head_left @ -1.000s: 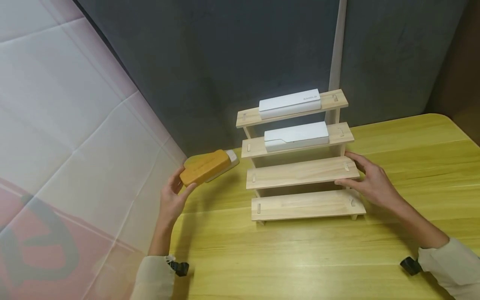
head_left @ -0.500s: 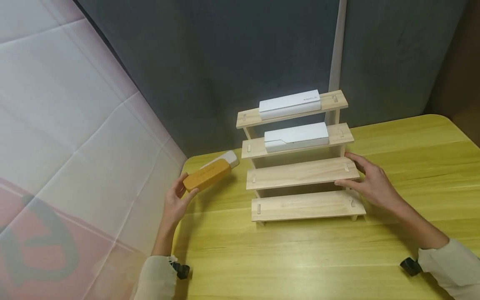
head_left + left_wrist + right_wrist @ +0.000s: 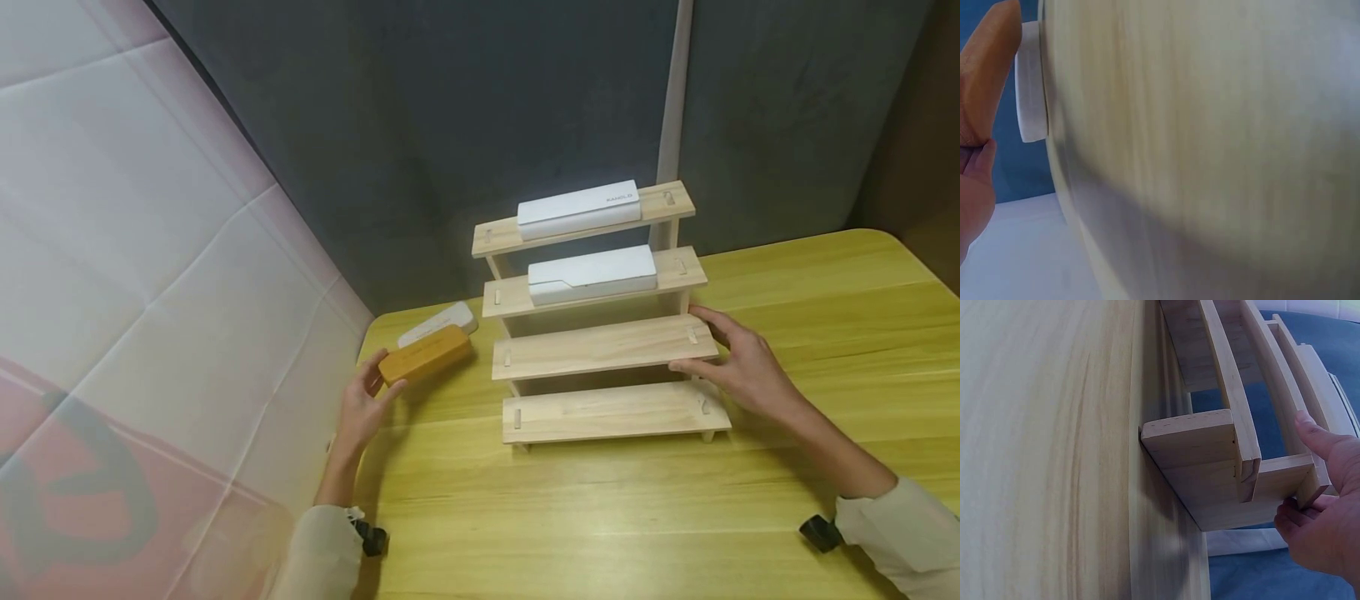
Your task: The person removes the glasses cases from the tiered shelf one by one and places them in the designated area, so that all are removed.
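My left hand (image 3: 363, 410) holds an orange oblong case (image 3: 426, 353) by its near left end, thumb in front and fingers behind. The case is raised above the table; in the left wrist view it stands clear of the tabletop. Just behind it a white oblong case (image 3: 454, 317) lies on the table near the back edge, partly covered by the orange one in the head view. My right hand (image 3: 750, 367) grips the right end of the second step from the bottom of a wooden tiered shelf (image 3: 600, 348), thumb over its front edge and fingers behind.
One white case (image 3: 577, 210) sits on the shelf's top step, and another white case (image 3: 592, 275) on the step below it. A dark grey panel (image 3: 480, 125) rises behind the wooden table (image 3: 585, 517). A pale printed sheet (image 3: 187, 250) stands along the left.
My left hand has moved right and slightly toward me with the orange case, uncovering more of the white case behind it. The right hand stays on the shelf.
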Demonstrator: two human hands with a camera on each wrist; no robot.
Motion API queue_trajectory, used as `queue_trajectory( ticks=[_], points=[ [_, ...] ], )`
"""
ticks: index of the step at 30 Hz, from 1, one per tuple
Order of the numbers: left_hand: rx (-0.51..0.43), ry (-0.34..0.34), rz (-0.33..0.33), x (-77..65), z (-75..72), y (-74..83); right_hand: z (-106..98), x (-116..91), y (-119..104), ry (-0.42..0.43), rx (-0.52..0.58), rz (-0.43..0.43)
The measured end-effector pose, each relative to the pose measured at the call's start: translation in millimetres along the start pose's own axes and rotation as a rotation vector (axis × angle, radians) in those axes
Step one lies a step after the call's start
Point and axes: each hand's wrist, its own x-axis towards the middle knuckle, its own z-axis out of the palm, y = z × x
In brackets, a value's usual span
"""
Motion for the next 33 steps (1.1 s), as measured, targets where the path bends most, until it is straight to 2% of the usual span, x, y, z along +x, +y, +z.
queue_trajectory(
  ticks=[10,13,19,24,33],
  points=[
    [0.033,-0.058,-0.005,6.8,10.2,-10.0,1,0,-1,0.003,0.002,-0.006],
    [0.079,-0.076,-0.049,9.3,11.8,-9.3,0,0,-1,0.004,0.003,-0.005],
    [0.205,-0.059,-0.176,12.2,16.0,-7.2,-1,0,0,0.007,0.003,0.002],
    [0.259,-0.069,-0.221,12.0,19.7,-6.3,-1,0,0,0.002,0.002,0.003],
    [0.295,-0.071,-0.262,13.5,22.7,-4.8,0,-1,0,0.006,0.002,-0.004]
  ],
)
